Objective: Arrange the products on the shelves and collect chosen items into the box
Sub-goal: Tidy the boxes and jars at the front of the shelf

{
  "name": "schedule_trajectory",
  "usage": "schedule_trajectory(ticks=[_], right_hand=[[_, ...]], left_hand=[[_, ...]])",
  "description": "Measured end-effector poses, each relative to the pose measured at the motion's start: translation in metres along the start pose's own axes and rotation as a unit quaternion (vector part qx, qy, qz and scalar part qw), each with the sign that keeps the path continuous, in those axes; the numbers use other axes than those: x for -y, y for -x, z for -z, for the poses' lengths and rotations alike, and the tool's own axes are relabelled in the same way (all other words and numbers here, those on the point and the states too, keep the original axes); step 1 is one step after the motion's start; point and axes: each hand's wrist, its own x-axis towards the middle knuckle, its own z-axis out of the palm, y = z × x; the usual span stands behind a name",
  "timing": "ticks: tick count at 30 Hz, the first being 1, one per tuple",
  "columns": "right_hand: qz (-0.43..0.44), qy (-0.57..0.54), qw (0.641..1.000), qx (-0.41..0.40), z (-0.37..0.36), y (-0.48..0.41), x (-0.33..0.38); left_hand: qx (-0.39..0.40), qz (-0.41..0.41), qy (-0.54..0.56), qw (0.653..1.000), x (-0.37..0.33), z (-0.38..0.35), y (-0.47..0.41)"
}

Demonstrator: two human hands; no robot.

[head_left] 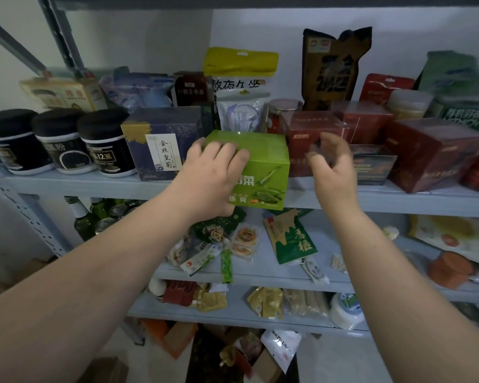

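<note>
The person's left hand [216, 172] grips the bright green cardboard carton printed with green peppers [266, 164] at its left front corner. The fingers are curled over the top face and the thumb is hidden beneath, a hold that steadies the carton from one side. The carton sits at the front edge of the grey metal upper shelf [94, 186], near the middle of its length. Its lower front hangs past that edge, so it is likely being either drawn out or slid home; which of the two cannot be told. The right hand [332, 164] hovers just beside the carton's right face, fingers spread and loosely bent, pinching nothing. It appears ready to take the other side so the carton travels level. There is one green carton. To its left, along the front edge, stand one navy blue cardboard box with a white label [161, 142] and three round black-lidded jars [62, 142] in a row. To its right are at least three dark red cartons [432, 153], packed close enough that the green one has to go in straight.
</note>
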Motion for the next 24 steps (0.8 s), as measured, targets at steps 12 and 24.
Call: schedule_trajectory(ticks=[12,24], right_hand=[[-0.266,-0.352,0.881,0.170,-0.044,0.056,-0.001],[-0.183,-0.337,0.908,0.168,-0.038,0.077,0.003]], left_hand=[[-0.006,0.072,0.210,0.975,-0.004,0.060,0.054],[-0.014,0.260,0.477,0.840,-0.010,0.024,0.131]])
